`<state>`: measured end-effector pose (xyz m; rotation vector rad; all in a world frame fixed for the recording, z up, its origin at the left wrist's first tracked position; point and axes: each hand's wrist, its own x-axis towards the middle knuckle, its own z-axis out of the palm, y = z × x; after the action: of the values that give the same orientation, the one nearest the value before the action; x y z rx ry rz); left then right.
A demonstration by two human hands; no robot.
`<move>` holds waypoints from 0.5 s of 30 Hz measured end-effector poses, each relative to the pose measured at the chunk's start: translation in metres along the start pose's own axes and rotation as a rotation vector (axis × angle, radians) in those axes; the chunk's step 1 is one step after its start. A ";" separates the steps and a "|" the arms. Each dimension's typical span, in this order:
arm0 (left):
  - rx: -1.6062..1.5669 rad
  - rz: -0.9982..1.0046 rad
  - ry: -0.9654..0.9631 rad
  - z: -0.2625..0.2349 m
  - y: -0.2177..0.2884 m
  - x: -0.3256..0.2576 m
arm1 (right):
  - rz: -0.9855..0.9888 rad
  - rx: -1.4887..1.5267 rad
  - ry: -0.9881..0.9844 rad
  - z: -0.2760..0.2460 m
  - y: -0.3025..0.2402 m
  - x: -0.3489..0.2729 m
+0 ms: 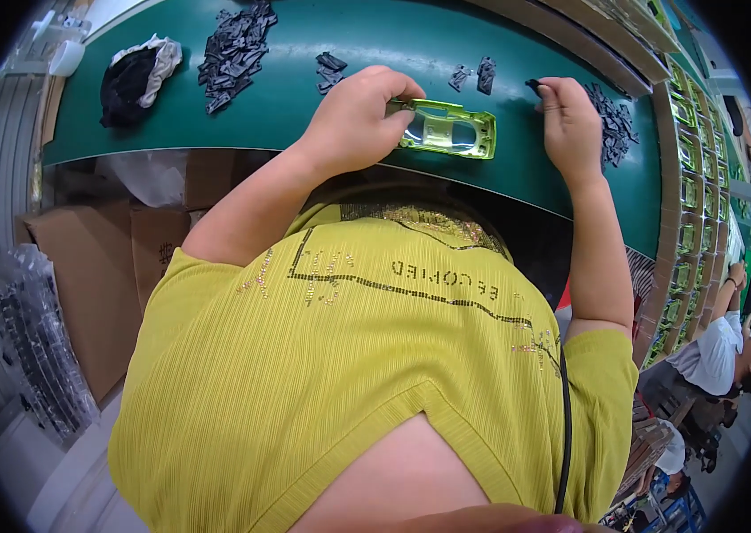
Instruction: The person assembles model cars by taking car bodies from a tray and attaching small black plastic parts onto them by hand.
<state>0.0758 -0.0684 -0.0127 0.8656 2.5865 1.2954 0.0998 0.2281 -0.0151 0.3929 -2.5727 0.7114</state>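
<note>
Left hand grips lime-green toy car shell.

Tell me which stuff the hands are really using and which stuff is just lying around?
In use:
- left hand gripping the lime green toy car body
- right hand pinching a small black part
- pile of black parts beside the right hand

Lying about:
- big heap of black parts
- black and white cloth
- cardboard boxes
- trays of green shells

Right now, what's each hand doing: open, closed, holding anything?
Left hand: closed on the end of the green toy car body lying on the green table.
Right hand: fingertips pinching a small black part.
</note>
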 end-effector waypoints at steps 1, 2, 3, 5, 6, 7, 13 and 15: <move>0.002 -0.021 -0.011 0.001 -0.001 0.003 | 0.296 0.176 0.008 -0.005 -0.008 -0.003; 0.004 -0.031 -0.008 0.002 -0.001 0.004 | 0.353 0.286 -0.018 -0.008 -0.018 -0.004; -0.034 -0.054 0.006 0.003 -0.001 0.004 | 0.351 0.294 -0.025 -0.012 -0.030 -0.003; -0.071 -0.080 0.019 0.004 -0.001 0.004 | 0.236 0.496 -0.127 -0.014 -0.054 -0.004; -0.071 -0.094 0.008 0.005 -0.001 0.005 | 0.147 0.510 -0.094 -0.008 -0.063 -0.004; -0.071 -0.108 -0.004 0.005 -0.001 0.005 | 0.058 0.524 -0.060 -0.002 -0.070 -0.004; -0.117 -0.130 -0.007 0.008 0.003 0.007 | -0.024 0.272 -0.056 0.026 -0.088 -0.004; -0.144 -0.156 -0.011 0.008 0.004 0.008 | -0.026 0.139 -0.067 0.031 -0.087 -0.005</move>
<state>0.0741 -0.0567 -0.0137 0.6316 2.4593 1.4064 0.1263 0.1404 -0.0049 0.5017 -2.5825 0.8850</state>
